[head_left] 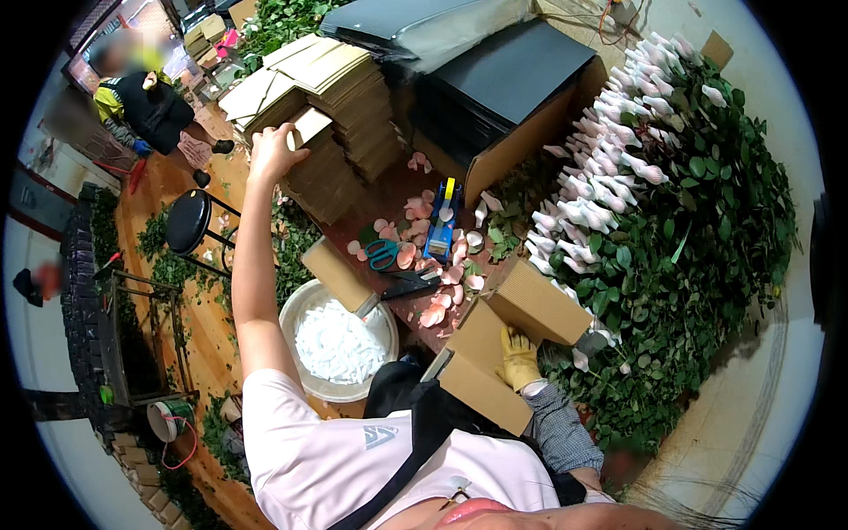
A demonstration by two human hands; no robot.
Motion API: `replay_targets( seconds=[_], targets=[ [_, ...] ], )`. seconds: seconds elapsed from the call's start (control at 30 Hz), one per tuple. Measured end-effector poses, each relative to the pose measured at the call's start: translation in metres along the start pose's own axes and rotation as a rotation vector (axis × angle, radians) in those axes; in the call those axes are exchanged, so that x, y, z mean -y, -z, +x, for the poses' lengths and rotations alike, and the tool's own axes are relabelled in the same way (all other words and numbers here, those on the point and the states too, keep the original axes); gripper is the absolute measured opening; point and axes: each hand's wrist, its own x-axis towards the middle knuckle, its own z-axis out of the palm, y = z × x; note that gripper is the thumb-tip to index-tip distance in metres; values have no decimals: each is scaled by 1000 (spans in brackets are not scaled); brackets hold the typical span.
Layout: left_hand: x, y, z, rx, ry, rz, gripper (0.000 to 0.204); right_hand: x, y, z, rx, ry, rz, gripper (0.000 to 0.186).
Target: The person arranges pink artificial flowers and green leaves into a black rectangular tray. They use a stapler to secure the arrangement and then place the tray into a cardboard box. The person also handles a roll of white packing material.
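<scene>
My left hand (276, 152) is stretched far out to a stack of tan cardboard sheets (322, 181). Its thumb and fingers curve around the edge of a cardboard sheet (311, 126) on top. My right hand (519, 360), in a yellow glove, holds a folded piece of corrugated cardboard (481, 389) close to my lap. The glove's fingers press on the inner face, and its thumb is hidden. Beyond that cardboard, a blue tape dispenser (441, 225), teal-handled scissors (382, 255) and a black tool (411, 284) lie among pink petals (435, 314).
A white tub (389, 358) of small white pieces stands below the table edge, a cardboard roll (337, 276) above it. Roses in white net sleeves (609, 168) are heaped at right. Black sheets (512, 75) fill a box behind. A person (146, 102) stands beyond a black stool (188, 221).
</scene>
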Motion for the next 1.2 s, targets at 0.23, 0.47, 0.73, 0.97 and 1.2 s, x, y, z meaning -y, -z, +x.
replay_targets(
  seconds=[0.23, 0.47, 0.73, 0.97, 1.2],
  targets=[
    [10, -12, -14, -278, -48, -68, 74, 3, -1, -1, -26, 22, -28, 112],
    [-66, -63, -204, 553, -513, -966, 119, 6, 3, 0, -56, -4, 31, 97],
    [-180, -202, -258, 1432, -93, -1417, 35, -5, -27, 1, -39, -57, 84, 74],
    [-253, -282, -316, 967, -424, -781, 45, 2, 13, -3, 93, -2, 29, 49],
    [-245, -286, -326, 709, -393, -751, 36, -33, 7, -8, -290, 190, 740, 39]
  ],
)
